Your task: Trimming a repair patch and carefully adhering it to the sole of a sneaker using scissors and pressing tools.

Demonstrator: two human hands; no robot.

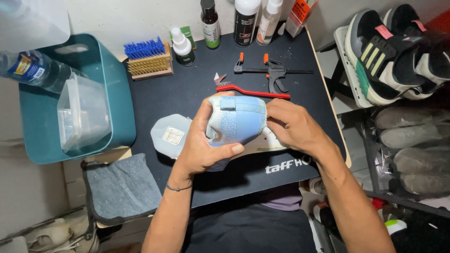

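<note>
Gripping a pale-blue textured shoe (pixel 236 121), both hands.

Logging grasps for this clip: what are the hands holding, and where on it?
Both hold the light-blue shoe: left hand wraps its heel end, right hand grips the opposite side.

Pale blue shoe (pixel 236 121), heel end turned up toward the camera, with a pull tab at the top edge and a textured lighter panel down the back. Held just above the black tabletop (pixel 187 89), near its middle. White sole edge showing at the lower right.
</note>
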